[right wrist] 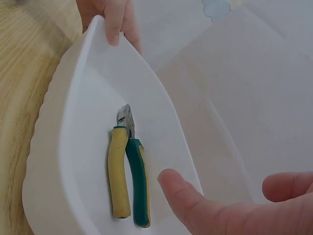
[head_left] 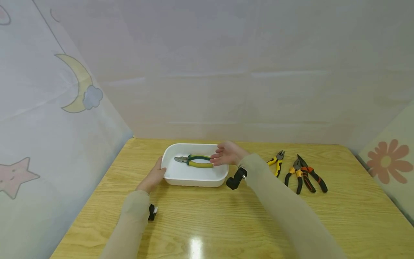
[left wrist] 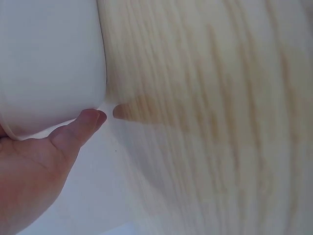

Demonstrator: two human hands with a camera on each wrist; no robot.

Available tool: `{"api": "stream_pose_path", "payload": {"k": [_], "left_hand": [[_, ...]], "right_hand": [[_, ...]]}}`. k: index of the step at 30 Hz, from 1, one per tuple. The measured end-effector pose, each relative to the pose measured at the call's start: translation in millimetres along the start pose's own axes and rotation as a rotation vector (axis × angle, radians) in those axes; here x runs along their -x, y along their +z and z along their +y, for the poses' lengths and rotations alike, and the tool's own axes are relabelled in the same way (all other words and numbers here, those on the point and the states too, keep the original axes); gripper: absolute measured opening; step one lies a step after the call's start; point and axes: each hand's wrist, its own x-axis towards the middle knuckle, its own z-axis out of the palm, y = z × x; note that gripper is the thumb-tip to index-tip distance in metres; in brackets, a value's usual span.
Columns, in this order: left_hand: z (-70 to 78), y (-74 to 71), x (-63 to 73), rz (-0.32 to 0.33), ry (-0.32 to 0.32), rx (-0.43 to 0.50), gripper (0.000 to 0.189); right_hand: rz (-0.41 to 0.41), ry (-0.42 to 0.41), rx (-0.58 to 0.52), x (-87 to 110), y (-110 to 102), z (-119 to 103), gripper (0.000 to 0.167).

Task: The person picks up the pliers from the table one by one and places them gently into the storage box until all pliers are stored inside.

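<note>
A white plastic basin (head_left: 194,182) sits toward the back of the table. Combination pliers (head_left: 200,165) with green and yellow handles lie in it, metal nose to the left. My left hand (head_left: 154,177) grips the basin's left end; the right wrist view shows its thumb (right wrist: 115,24) over the rim and fingers outside. From the left wrist, a fingertip (left wrist: 93,117) shows at the basin's lower edge. Over the basin's right end is my right hand (head_left: 229,154), holding nothing. Its fingers stand apart near the pliers' handle ends and hide part of the right rim.
To the right lie three more pliers: one with yellow and black handles (head_left: 279,167), one with black and orange handles (head_left: 298,176), and one with a long dark nose and black and red handles (head_left: 318,179). A pale cloth wall (head_left: 207,108) rises behind the wooden table (head_left: 194,223).
</note>
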Motion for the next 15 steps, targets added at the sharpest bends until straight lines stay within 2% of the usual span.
{"api": "stream_pose_path", "payload": {"k": [7, 15], "left_hand": [[-0.9, -0.4, -0.3, 0.001, 0.013, 0.001, 0.061], [-0.8, -1.1, 1.3, 0.0, 0.01, 0.015, 0.06]], "right_hand": [[-0.033, -0.053, 0.048, 9.7, -2.4, 1.6, 0.053], [-0.089, -0.073, -0.003, 19.4, -9.0, 4.4, 0.053]]}}
